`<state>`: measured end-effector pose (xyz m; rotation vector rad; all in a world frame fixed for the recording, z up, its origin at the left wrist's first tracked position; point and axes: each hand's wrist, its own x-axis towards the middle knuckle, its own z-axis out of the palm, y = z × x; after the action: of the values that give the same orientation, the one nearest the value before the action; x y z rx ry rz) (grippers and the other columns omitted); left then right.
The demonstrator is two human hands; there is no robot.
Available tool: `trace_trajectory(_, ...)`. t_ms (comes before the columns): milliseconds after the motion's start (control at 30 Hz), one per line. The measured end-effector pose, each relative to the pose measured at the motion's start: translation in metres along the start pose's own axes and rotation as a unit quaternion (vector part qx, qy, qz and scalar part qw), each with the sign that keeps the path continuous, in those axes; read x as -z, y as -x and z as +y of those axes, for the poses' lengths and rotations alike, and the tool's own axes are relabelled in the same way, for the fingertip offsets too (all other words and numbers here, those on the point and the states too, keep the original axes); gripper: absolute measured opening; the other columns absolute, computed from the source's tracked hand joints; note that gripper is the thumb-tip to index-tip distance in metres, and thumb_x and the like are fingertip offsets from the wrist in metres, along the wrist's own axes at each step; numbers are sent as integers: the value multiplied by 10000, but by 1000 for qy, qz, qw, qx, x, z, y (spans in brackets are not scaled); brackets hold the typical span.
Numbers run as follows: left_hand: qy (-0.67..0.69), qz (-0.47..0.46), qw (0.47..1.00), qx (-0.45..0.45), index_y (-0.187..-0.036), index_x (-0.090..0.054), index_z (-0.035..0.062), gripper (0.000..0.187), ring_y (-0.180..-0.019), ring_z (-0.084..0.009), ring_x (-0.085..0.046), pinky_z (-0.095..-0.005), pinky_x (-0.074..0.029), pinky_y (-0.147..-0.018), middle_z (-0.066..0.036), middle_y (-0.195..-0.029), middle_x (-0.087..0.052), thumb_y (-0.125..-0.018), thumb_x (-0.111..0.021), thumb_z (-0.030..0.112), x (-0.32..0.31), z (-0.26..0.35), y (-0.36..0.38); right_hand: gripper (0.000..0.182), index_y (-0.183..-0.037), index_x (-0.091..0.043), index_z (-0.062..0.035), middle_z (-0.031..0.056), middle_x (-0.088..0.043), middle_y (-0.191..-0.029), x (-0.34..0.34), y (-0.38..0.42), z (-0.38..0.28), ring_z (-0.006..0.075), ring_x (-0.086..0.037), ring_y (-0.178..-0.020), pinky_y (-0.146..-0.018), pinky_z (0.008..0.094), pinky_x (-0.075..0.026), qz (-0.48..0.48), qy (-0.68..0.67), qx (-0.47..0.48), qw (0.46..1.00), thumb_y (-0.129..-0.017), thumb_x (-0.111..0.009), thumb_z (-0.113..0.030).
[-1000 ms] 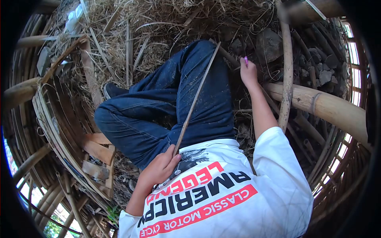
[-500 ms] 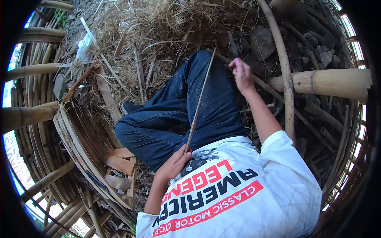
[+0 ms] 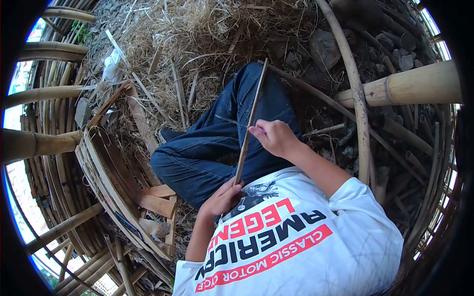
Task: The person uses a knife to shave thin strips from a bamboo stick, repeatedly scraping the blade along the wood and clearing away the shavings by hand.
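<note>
A thin bamboo strip [image 3: 245,150] slants across my lap, its far end over my raised knee. My left hand [image 3: 223,199] is closed around the strip's near end, close against my shirt. My right hand [image 3: 277,138] is closed on a knife [image 3: 227,120] with a bit of pink showing at the grip. The knife crosses the strip near its middle, and its dark blade points left over my jeans [image 3: 197,153]. Fingers of the right hand partly hide the handle.
Bundled bamboo strips [image 3: 106,192] curve along my left side. A bamboo pole [image 3: 353,79] lies to my right, crossing a thick bamboo post [image 3: 410,86]. Dry shavings [image 3: 212,34] cover the ground ahead, with stones [image 3: 326,49] at the right.
My right hand has come back from beyond the knee toward my body and leftward, bringing the knife across the strip. My left hand keeps its grip on the near end.
</note>
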<state>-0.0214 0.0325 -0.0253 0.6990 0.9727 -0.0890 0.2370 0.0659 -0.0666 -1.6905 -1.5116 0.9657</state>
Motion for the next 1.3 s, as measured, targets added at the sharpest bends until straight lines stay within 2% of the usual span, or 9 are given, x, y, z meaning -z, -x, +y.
trace_trajectory(67, 18, -21, 1000, 3, -1107, -471, 78, 287, -860, -81, -420, -237, -375, -792, 12, -962, -446, -974, -494, 331, -1, 2, 1, 467, -772, -631, -36, 221, -623, -648, 1, 5, -4, 408, -635, -641, -574, 476, -517, -47, 71, 12, 996, -955, -514, -449)
trace_trajectory(300, 15, 13, 999, -33, -1106, -462, 75, 263, -898, -82, -427, -239, -378, -823, 11, -978, -426, -969, -499, 296, -9, -2, 1, 491, -746, -637, -46, 203, -632, -630, 5, 4, -7, 378, -650, -607, -546, 445, -536, -63, 151, 47, 985, -959, -498, -465)
trace_trajectory(467, 27, -15, 998, -49, -1102, -445, 70, 199, -933, -90, -440, -244, -383, -876, 5, -993, -412, -943, -484, 184, -10, -3, 2, 474, -694, -592, -67, 171, -603, -575, 4, 1, 0, 354, -633, -563, -501, 429, -512, -43, 211, 98, 972, -958, -506, -451)
trace_trajectory(767, 19, 8, 997, -69, -1105, -438, 63, 202, -941, -89, -444, -240, -387, -896, -1, -996, -408, -922, -473, 141, -15, -4, 4, 490, -740, -602, -92, 140, -626, -576, 5, -2, 11, 312, -656, -540, -488, 406, -531, -44, 291, 147, 944, -948, -481, -518)
trace_trajectory(867, 23, 7, 999, -49, -1129, -435, 54, 230, -937, -90, -441, -240, -387, -885, -3, -994, -405, -917, -470, 136, -15, -3, 8, 477, -747, -608, -97, 147, -625, -578, 26, -15, 41, 330, -664, -566, -503, 438, -536, -20, 350, 49, 935, -947, -485, -512)
trace_trajectory(967, 35, -34, 998, -48, -1169, -435, 39, 278, -926, -93, -436, -241, -386, -865, -9, -996, -407, -908, -467, 130, -5, -15, 0, 477, -744, -640, -91, 186, -638, -627, 53, -21, 58, 377, -663, -627, -549, 483, -536, -1, 319, 34, 947, -946, -498, -499)
trace_trajectory(1167, -19, 8, 997, -75, -1204, -430, 12, 327, -881, -99, -441, -230, -393, -814, -16, -982, -416, -899, -461, 124, -9, -5, 2, 476, -690, -579, -46, 207, -585, -605, 27, -6, 2, 427, -602, -615, -537, 508, -474, -55, 177, 50, 981, -953, -526, -439)
trace_trajectory(1233, -51, 12, 996, -68, -1172, -441, 21, 294, -889, -99, -452, -229, -396, -815, -14, -982, -423, -896, -461, 121, -7, -7, 3, 484, -677, -569, -46, 199, -581, -591, 16, -6, 11, 419, -602, -599, -535, 506, -476, -64, 146, 53, 986, -951, -528, -443)
trace_trajectory(1300, -20, 1, 998, -64, -1146, -449, 28, 267, -893, -97, -458, -228, -398, -815, -12, -980, -427, -896, -460, 121, -5, -6, 0, 513, -693, -630, -61, 198, -622, -615, 14, -11, 18, 385, -639, -591, -534, 479, -519, -66, 198, 75, 975, -946, -503, -489)
